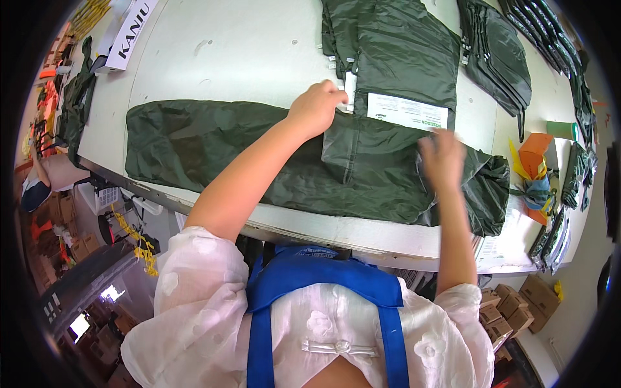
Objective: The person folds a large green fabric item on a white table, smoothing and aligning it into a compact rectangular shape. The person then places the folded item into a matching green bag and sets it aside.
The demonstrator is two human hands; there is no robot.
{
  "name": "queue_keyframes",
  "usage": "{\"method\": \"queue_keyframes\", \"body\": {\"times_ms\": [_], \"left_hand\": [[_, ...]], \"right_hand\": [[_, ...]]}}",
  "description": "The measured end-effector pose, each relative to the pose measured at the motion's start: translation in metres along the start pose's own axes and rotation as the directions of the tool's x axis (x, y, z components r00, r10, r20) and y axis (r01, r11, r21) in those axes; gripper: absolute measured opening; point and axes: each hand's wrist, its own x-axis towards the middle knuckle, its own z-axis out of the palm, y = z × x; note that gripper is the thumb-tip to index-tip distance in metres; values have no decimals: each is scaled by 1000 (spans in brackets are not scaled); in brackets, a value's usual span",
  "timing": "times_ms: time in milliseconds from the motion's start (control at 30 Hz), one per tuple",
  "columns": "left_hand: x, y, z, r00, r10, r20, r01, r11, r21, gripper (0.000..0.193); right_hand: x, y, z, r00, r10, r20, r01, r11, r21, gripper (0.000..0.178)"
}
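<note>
A long dark green garment [213,145] lies spread across the white table [233,55], its right part folded. My left hand [317,107] is closed on the garment's upper edge beside a small white tag [350,90]. My right hand [442,157], blurred, rests flat with spread fingers on the folded fabric near the right end. Just behind the hands lies a folded green piece [407,58] carrying a white printed label [407,111].
Stacks of folded green garments [501,55] lie at the back right of the table. An orange box [533,154] and green packets [572,171] sit at the right edge. A white sign [132,29] lies at the far left. Cardboard boxes [514,307] stand on the floor.
</note>
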Motion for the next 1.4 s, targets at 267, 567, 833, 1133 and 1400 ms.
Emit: {"method": "queue_keyframes", "body": {"times_ms": [267,567,833,1133,1400], "left_hand": [[-26,-6,-16,984,40,-172,-20,993,117,29],[-226,-31,-36,910,-351,-221,408,855,321,62],[-293,-162,-40,747,-597,-294,652,743,149,61],[-388,-266,-100,448,-764,-464,865,502,8,60],[-386,-348,-176,233,-744,-626,937,345,-61,58]], "right_hand": [[-63,-180,43,827,-463,320,117,697,707,32],[-14,-186,58,972,-154,179,131,982,135,53],[-37,-212,88,927,-161,338,204,974,-96,71],[-48,-267,88,780,-309,544,396,917,-46,65],[50,-480,124,577,-800,167,705,591,393,54]]}}
